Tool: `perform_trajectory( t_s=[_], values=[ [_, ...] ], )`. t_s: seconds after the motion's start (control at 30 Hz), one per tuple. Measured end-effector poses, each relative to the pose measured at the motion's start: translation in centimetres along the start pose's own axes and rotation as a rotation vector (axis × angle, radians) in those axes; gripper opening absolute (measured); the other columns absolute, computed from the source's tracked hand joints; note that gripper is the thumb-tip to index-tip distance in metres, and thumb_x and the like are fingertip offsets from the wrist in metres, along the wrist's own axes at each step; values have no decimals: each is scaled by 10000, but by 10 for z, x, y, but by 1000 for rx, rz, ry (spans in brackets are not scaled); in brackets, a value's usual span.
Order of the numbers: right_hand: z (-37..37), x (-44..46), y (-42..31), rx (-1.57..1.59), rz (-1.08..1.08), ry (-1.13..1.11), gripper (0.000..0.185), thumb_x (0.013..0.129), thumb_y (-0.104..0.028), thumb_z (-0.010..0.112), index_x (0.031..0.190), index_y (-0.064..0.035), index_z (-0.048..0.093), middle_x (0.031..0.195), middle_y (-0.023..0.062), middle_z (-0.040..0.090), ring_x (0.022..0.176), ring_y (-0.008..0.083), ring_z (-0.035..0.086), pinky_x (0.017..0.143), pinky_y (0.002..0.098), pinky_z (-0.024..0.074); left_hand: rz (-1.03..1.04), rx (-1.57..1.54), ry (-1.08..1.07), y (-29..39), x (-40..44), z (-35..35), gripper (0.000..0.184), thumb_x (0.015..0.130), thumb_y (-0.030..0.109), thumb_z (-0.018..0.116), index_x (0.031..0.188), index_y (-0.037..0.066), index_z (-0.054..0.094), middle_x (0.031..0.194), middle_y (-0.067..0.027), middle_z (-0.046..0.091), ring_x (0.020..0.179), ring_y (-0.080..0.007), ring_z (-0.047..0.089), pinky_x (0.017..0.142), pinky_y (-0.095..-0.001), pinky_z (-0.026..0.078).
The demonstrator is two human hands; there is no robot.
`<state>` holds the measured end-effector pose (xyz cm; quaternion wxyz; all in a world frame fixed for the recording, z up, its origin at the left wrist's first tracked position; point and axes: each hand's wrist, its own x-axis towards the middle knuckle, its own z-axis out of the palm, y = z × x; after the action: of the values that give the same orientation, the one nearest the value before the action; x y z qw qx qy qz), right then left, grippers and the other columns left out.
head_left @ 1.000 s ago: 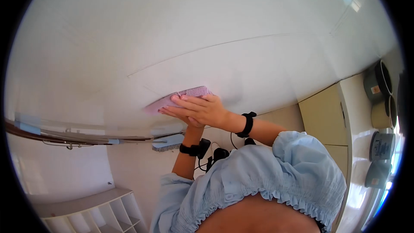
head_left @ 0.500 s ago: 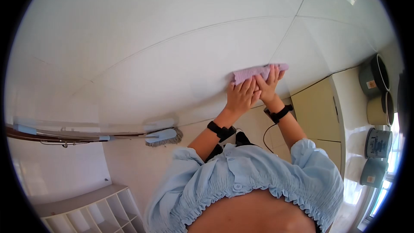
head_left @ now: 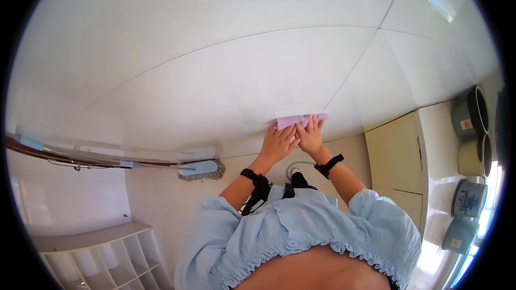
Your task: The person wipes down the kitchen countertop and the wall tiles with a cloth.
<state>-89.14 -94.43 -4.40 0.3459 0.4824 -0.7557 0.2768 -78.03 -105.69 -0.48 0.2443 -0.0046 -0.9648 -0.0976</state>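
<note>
A folded pink cloth (head_left: 289, 122) is pressed against the white tiled wall (head_left: 226, 80), low down and just left of a vertical joint line. My left hand (head_left: 278, 145) holds the left part of the cloth to the wall with its fingers laid over the lower edge. Beside it, my right hand (head_left: 310, 136) holds the right part, fingers pointing up, and the two thumbs are close together. Fingertips partly cover the cloth. Each wrist wears a black strap.
On the left, a mop with a blue head (head_left: 198, 168) and grey fringe is by the wall. A white cubby shelf (head_left: 97, 252) stands at the lower left. Cream cabinets (head_left: 395, 145) stand on the right, with several pots (head_left: 469, 198) beside a window.
Both hands and the cloth have moved down and to the left along the wall. The view has shifted slightly. Both hands keep their hold on the cloth.
</note>
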Motion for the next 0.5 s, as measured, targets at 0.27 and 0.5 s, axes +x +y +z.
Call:
perform_trajectory(
  t_s=[0.27, 0.5],
  values=[
    [15, 44, -77, 111, -358, -329, 485, 767, -117, 501, 1239, -229, 516, 1294, -3, 481, 1102, 114, 491, 845, 311, 383, -158, 154, -75, -66, -85, -65, 545, 795, 396, 587, 1159, -2, 509, 1181, -140, 515, 1083, -256, 478, 910, -442, 378],
    [-61, 234, -181, -17, -622, -171, 571, 772, -152, 499, 1329, -244, 409, 1415, -60, 339, 1237, 42, 364, 979, 279, 264, -138, 539, 352, -137, -82, -188, 445, 792, 297, 575, 1118, 0, 512, 1108, -179, 493, 992, -376, 467, 834, -508, 382]
  ],
)
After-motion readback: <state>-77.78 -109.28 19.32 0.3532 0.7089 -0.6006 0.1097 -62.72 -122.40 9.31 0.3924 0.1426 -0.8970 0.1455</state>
